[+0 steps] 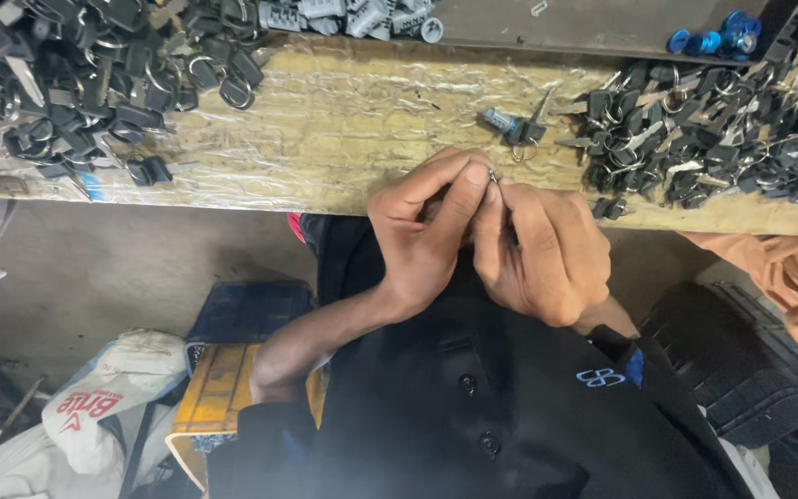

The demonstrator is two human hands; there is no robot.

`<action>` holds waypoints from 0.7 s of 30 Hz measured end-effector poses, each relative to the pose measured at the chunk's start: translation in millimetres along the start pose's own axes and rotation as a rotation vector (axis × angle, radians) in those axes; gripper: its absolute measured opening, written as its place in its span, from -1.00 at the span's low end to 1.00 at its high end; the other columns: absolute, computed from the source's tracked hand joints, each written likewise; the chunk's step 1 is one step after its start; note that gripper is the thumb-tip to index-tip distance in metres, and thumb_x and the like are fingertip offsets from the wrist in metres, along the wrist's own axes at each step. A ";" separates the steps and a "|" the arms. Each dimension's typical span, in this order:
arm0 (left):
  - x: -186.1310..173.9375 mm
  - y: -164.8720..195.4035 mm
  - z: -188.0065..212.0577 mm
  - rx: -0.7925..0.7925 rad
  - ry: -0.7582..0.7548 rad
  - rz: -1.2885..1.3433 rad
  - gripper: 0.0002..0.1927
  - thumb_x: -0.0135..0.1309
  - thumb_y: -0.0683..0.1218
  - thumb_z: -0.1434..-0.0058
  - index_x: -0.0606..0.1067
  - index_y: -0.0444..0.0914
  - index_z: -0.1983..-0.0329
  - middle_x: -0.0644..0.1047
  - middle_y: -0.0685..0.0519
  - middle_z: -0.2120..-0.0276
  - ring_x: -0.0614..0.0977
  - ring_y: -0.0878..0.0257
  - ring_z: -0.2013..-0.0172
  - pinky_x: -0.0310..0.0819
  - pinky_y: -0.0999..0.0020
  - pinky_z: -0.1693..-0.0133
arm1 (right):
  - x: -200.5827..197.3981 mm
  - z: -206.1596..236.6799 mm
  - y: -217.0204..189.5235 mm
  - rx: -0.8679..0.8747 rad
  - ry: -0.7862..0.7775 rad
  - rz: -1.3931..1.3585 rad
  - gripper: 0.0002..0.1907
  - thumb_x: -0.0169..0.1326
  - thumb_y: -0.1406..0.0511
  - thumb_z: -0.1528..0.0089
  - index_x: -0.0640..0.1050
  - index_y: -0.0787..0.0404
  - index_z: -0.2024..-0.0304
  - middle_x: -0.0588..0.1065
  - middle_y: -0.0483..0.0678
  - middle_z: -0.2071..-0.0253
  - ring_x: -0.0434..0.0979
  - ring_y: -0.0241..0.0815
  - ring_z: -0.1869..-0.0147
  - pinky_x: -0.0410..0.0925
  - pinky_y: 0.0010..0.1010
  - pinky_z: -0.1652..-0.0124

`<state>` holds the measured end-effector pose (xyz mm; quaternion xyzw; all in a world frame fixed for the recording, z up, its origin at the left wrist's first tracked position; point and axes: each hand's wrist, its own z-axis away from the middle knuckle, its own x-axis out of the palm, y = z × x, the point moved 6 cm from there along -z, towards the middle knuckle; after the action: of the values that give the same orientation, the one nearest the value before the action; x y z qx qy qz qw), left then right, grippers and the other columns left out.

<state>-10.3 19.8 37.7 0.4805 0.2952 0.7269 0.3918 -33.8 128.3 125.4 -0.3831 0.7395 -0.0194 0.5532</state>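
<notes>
My left hand and my right hand are pressed together just below the front edge of the wooden bench. Between their fingertips they pinch a small metal part, of which only a shiny tip shows. Most of the part is hidden by my fingers. Just beyond my hands on the bench lies a single black-headed key with a ring and a small grey cylinder.
A big heap of black-headed keys covers the bench's left end, another heap the right. Grey lock cylinders and blue parts sit at the back. A white bag and a blue crate lie on the floor; another person's orange sleeve is at right.
</notes>
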 end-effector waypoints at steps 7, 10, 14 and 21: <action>-5.7 17.6 -14.3 0.021 -0.034 -0.203 -0.89 0.09 -0.27 -0.44 0.58 -0.44 0.07 0.58 0.10 0.24 0.50 0.47 0.33 0.37 0.53 0.29 | -0.6 -14.6 14.5 0.049 -0.033 -0.150 -0.73 0.31 0.66 -0.16 0.54 0.58 0.11 0.53 0.18 0.33 0.56 0.04 0.32 0.43 -0.27 0.33; -10.1 18.4 -29.9 -0.041 -0.166 -0.257 -0.90 0.13 -0.27 -0.40 0.60 -0.43 0.10 0.61 0.09 0.27 0.48 0.47 0.35 0.33 0.53 0.33 | 2.3 -21.4 22.5 0.062 -0.152 -0.253 -0.72 0.21 0.64 -0.07 0.56 0.56 0.14 0.53 0.20 0.34 0.58 0.09 0.32 0.44 -0.22 0.33; -18.8 22.2 -37.8 0.054 -0.205 -0.446 -0.92 0.13 -0.28 -0.42 0.62 -0.39 0.11 0.60 0.10 0.37 0.46 0.48 0.42 0.29 0.54 0.37 | 17.0 -13.4 33.2 0.101 -0.163 -0.303 -0.77 0.22 0.56 -0.25 0.60 0.47 0.02 0.58 0.18 0.22 0.60 0.03 0.23 0.41 -0.34 0.32; -38.6 16.4 -43.6 0.086 -0.156 -0.245 -0.95 0.13 -0.27 -0.43 0.57 -0.37 0.10 0.56 0.15 0.33 0.42 0.54 0.43 0.24 0.58 0.40 | 43.4 -29.0 76.9 0.321 -0.414 -0.512 -0.92 0.22 0.41 -0.28 0.68 0.35 0.23 0.58 0.07 0.42 0.54 -0.22 0.46 0.34 -0.43 0.45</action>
<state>-46.6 -23.9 16.9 0.5123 0.3509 0.6210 0.4783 -104.0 145.5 67.0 -0.4600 0.4794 -0.1949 0.7215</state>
